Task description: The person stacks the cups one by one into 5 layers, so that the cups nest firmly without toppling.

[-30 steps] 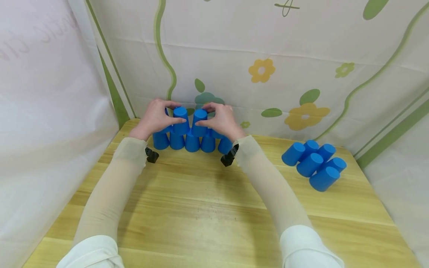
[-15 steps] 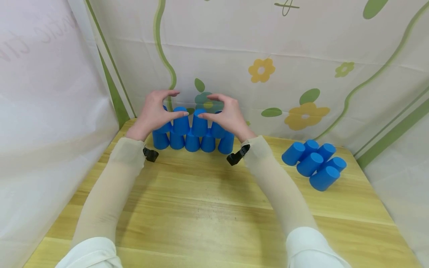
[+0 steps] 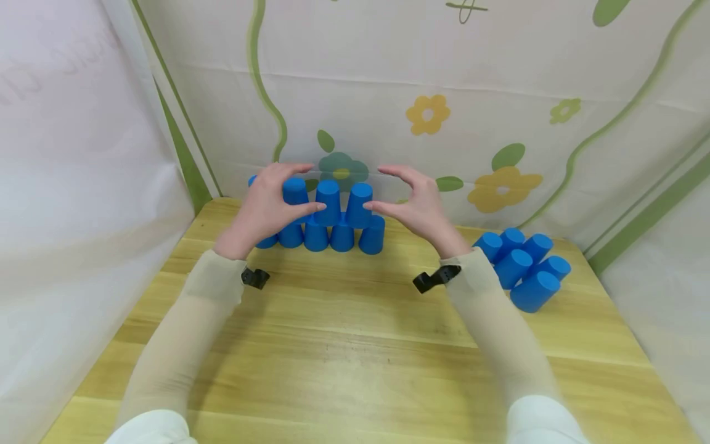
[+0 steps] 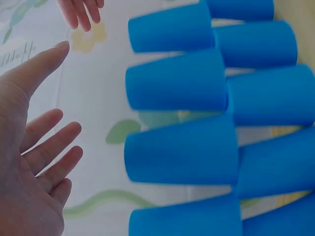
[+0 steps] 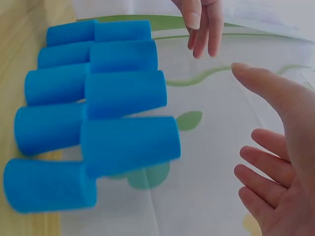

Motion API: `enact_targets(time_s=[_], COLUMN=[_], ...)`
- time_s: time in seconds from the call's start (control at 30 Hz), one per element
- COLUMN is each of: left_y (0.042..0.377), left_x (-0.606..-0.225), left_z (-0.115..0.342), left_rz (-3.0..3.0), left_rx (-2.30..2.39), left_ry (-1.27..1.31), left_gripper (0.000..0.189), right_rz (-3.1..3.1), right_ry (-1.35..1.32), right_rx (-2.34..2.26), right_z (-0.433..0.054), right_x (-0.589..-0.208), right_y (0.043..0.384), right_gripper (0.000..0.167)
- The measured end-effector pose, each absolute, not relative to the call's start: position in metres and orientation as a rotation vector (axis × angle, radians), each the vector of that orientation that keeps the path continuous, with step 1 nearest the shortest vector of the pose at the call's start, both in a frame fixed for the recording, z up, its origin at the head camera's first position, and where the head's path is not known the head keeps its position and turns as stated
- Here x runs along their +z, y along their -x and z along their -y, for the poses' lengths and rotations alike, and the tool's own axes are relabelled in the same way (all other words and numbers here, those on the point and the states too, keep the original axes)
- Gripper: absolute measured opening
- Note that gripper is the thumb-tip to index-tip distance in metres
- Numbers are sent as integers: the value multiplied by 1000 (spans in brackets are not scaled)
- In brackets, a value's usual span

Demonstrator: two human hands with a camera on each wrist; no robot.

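Several upside-down blue cups stand in two tiers near the back of the table, a lower row (image 3: 342, 237) with an upper row (image 3: 328, 206) straddling its gaps. My left hand (image 3: 263, 203) is held above the left part of the upper row, overlapping it in the head view, thumb and fingers spread. The right hand (image 3: 424, 206) hovers beside the rightmost upper cup (image 3: 360, 206), thumb tip overlapping its edge in the head view. Both wrist views show each palm, left (image 4: 24, 196) and right (image 5: 290, 162), with nothing between the fingers and a gap to the cups.
To the right, several more upside-down blue cups (image 3: 535, 291) stand in a cluster on the wooden table (image 3: 333, 345), partly behind the right forearm. A white patterned curtain (image 3: 377, 55) hangs behind, and another white cloth (image 3: 83, 185) lines the left side.
Both hands have let go of the two middle upper cups. The right hand has moved right past the stack; the left rose, then lowered again slightly further right. The cups stay standing.
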State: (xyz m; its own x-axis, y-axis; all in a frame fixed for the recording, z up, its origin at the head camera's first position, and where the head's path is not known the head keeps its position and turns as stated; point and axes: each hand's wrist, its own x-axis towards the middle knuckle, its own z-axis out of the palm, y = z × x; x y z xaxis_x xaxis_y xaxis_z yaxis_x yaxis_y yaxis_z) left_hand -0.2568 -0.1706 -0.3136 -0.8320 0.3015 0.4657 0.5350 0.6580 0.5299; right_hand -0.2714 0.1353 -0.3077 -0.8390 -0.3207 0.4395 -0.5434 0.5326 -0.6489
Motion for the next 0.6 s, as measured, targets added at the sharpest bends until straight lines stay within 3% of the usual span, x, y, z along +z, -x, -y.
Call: enact_targets(time_s=[0.6], left_y=[220], left_x=[-369], left_z=[120], left_rz=[2582], left_rx=[-1119], left_ry=[840], left_gripper=[74], right_rz=[2677], right_ry=[-435], right_rx=[1203], right_z=[-230], right_x=[-373], right_y=[211], right_gripper=[73])
